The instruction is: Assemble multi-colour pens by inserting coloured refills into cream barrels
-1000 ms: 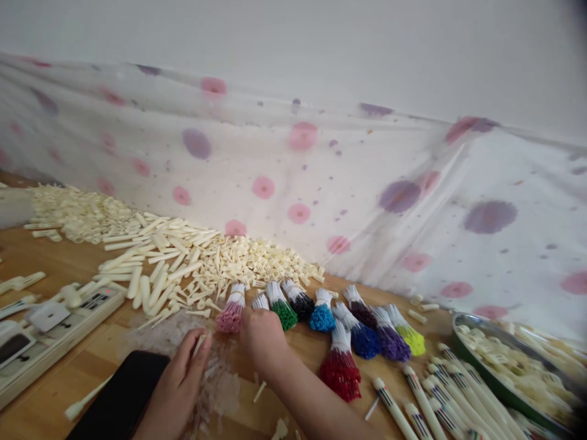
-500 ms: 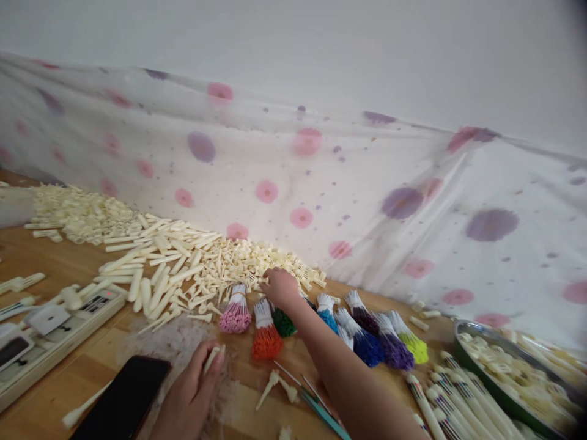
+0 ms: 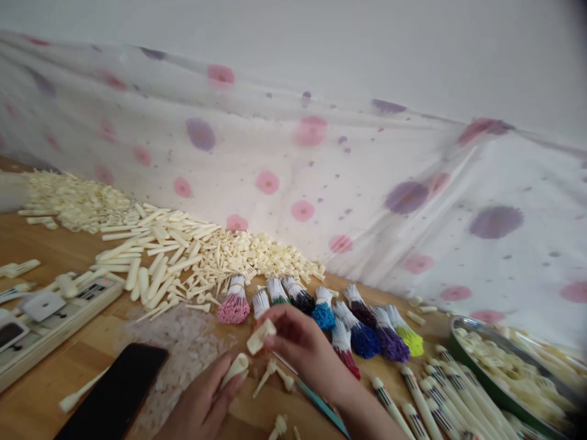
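My left hand (image 3: 202, 397) is closed around a cream pen barrel (image 3: 235, 369), its hollow end tilted up toward me. Just above it, my right hand (image 3: 305, 345) pinches a short cream plastic pen part (image 3: 261, 337) between thumb and fingers. The two pieces are close together but apart. Behind the right hand stand bundles of coloured pen refills, among them a pink bundle (image 3: 233, 302) and a light blue bundle (image 3: 323, 310); the right hand hides most of one bundle. Small cream cone-shaped pieces (image 3: 271, 373) lie on the table below the hands.
Heaped cream pen parts (image 3: 247, 253) line the wall's plastic sheet. A black phone (image 3: 117, 391) and a power strip (image 3: 59, 324) lie to the left. Several multicolour pens (image 3: 440, 397) and a green-sided bowl (image 3: 488, 388) of cream parts are at right. A turquoise tool (image 3: 321, 408) lies near my right forearm.
My right hand has come back from the heap of parts toward my left hand, now with a cream part in its pinch. My left hand has shifted right and the barrel's open end shows.
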Tool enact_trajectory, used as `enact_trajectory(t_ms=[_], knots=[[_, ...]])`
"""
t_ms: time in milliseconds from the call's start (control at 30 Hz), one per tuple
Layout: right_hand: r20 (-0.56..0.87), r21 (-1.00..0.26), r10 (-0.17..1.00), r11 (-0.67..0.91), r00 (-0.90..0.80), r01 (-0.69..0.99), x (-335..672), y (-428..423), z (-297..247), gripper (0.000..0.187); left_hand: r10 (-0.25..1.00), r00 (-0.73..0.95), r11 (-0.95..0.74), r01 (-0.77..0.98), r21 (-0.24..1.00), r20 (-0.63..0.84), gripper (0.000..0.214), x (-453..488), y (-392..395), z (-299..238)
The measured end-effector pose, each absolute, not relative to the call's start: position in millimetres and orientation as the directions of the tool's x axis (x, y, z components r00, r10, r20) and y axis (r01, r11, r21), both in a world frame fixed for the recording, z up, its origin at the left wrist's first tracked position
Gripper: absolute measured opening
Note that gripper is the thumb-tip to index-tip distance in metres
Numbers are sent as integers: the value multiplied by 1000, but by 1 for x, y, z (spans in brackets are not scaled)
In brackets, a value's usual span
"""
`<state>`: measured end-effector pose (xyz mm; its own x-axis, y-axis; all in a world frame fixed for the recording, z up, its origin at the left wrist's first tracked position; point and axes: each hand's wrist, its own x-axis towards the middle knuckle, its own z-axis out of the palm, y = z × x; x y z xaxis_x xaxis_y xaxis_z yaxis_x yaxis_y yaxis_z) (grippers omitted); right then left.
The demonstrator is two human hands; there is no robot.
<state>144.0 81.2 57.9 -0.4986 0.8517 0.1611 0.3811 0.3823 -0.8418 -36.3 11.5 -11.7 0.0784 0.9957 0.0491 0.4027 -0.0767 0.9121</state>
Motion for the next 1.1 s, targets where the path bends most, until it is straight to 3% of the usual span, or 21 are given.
enact_trajectory(t_ms=[33,100,167,467,600,733,967,1100], knots=[[173,-937,859,295,-481,190,150,65,53,15,992,108,-102,400,911,64,34,-33,9,-10],[170,-983,893,184,-418,-7,157,43,44,20,982,173,-142,398,906,78,32,-27,6,-5],[158,-987,908,154,-388,-42,161,34,36,21,969,229,-181,394,901,94,33,-21,5,0],[106,-931,899,241,-425,276,182,27,29,17,939,332,-228,395,890,93,38,-10,1,6],[113,-733,887,379,-448,565,188,25,29,25,921,382,-229,394,890,68,37,-7,2,2],[165,-587,864,473,-475,657,190,26,26,39,916,399,-223,435,872,35,33,-4,1,3],[54,-640,904,358,-424,680,189,27,19,47,911,411,-227,493,840,5,30,-1,0,10],[9,-795,930,229,-366,561,185,23,16,27,923,384,-174,472,864,-24,30,2,1,2]])
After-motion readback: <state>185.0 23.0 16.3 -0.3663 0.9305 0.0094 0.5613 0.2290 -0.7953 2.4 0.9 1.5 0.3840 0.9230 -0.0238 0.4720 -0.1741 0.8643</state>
